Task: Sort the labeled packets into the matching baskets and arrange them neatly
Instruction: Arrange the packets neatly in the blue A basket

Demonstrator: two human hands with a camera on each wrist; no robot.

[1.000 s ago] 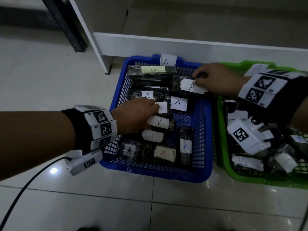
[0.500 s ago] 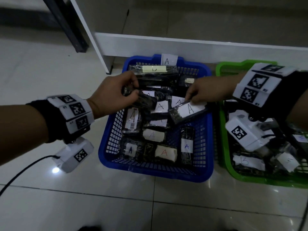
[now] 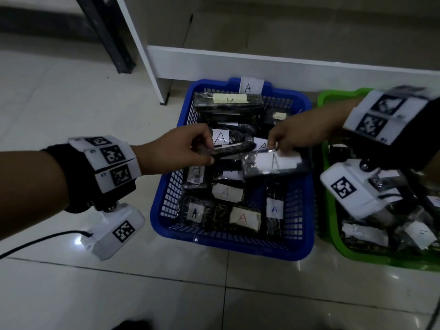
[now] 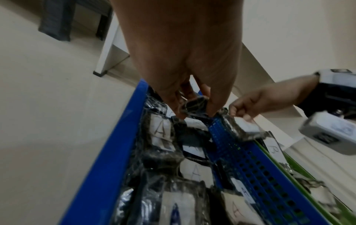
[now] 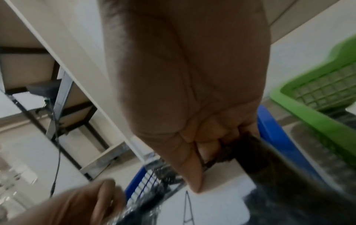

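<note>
Both hands have risen above the blue plastic mesh basket (image 3: 307, 234) tagged A: left hand (image 3: 176, 148) fingers pinch a dark plastic-wrapped packet (image 3: 228, 150), right hand (image 3: 302, 132) fingers pinch a white-labelled A packet (image 3: 273, 163), probably freeing room to restack neatly.

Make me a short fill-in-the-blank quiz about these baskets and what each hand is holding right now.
1. The basket tagged A is coloured ____.
2. The packet pinched by the right hand has a label with the letter ____.
3. The left hand pinches a dark packet above the ____ basket.
4. The basket right of the blue basket is ____.

Missing words: blue; A; blue; green
</note>
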